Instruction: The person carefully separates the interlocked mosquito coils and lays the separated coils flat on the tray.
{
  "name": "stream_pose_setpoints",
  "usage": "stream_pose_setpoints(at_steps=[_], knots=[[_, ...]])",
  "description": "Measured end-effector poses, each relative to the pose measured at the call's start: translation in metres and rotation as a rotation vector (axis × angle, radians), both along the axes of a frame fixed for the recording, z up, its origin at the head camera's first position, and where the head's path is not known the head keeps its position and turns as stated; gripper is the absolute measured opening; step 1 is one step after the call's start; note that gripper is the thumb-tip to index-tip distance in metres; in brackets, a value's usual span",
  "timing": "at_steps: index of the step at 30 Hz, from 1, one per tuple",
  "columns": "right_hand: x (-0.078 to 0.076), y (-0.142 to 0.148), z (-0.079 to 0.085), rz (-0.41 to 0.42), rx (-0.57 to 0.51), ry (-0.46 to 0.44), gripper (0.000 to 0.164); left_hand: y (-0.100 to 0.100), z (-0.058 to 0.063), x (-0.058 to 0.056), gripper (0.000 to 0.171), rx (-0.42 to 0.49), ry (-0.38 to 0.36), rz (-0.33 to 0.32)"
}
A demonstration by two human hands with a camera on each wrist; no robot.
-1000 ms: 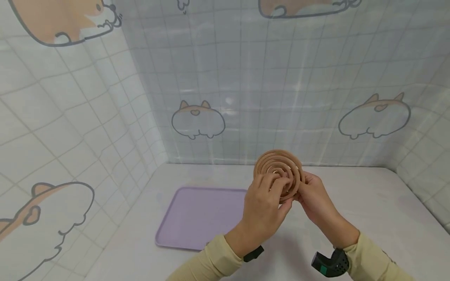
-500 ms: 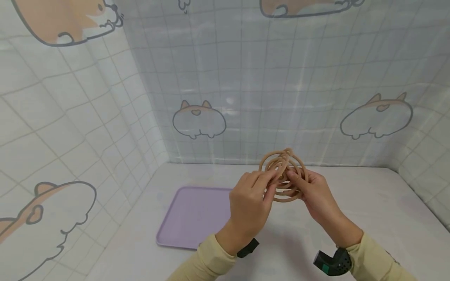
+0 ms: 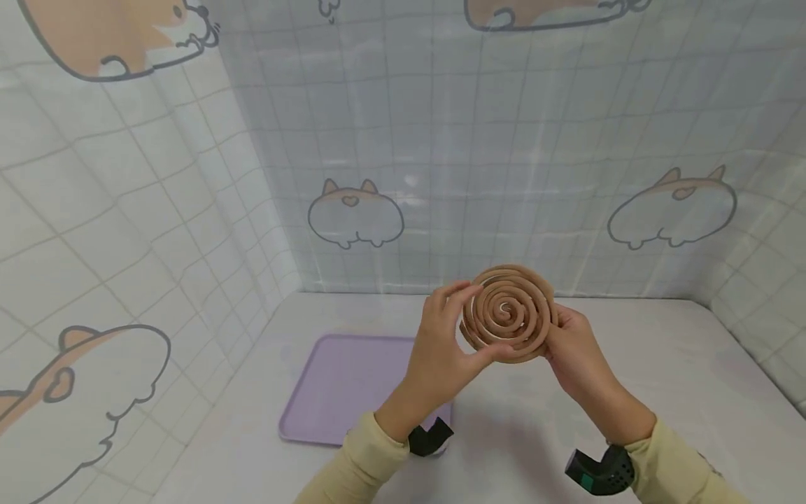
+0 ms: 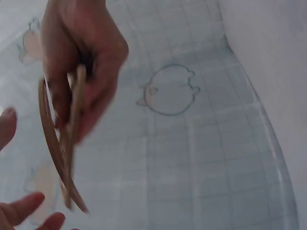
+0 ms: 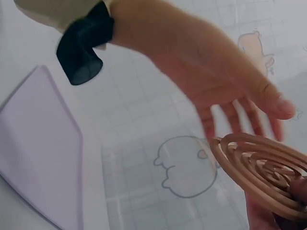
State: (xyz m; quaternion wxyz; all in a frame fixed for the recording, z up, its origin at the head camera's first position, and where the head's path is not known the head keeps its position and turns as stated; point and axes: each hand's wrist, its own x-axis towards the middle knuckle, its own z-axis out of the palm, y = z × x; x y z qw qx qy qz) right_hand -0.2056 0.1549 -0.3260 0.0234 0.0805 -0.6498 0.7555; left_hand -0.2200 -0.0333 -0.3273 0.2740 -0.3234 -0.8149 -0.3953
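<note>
A tan-brown mosquito coil (image 3: 525, 308), wound in a flat spiral, is held up above the table. My right hand (image 3: 576, 350) grips its right edge, the thumb on it in the right wrist view. Seen edge-on in the left wrist view, the coil (image 4: 48, 129) appears as two layers slightly apart, so it looks like a pair of coils together. My left hand (image 3: 441, 343) is at the left side of the coil, fingers and thumb spread around its edge. In both wrist views the left fingers stand a little apart from the coil (image 5: 249, 191).
A shallow lilac tray (image 3: 352, 392) lies on the white table (image 3: 661, 371), left of and partly behind my left forearm. White tiled-pattern sheets with dog drawings form the walls (image 3: 472, 140) at the back and both sides.
The left hand was at the coil's centre, pulling the windings into a tangled look. Now it has moved left to the edge with fingers spread, and the coil faces the head camera flat.
</note>
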Motion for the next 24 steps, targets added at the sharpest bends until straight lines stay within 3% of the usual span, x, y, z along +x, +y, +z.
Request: stream_pose_setpoints(at_steps=[6,9,16,24], knots=[[0.001,0.002,0.001,0.037,0.018,0.013,0.015,-0.014,0.000,-0.034,0.044,0.299,-0.515,-0.180],[0.001,0.002,0.001,0.044,0.053,0.014,0.015,-0.017,0.000,-0.041,0.036,0.405,-0.688,-0.278],[-0.001,0.001,0.000,0.046,0.110,0.014,0.016,-0.020,0.001,-0.043,0.030,0.508,-0.801,-0.327],[-0.004,0.002,0.001,0.081,0.119,-0.013,0.016,-0.026,-0.001,-0.046,0.018,0.612,-0.950,-0.457]])
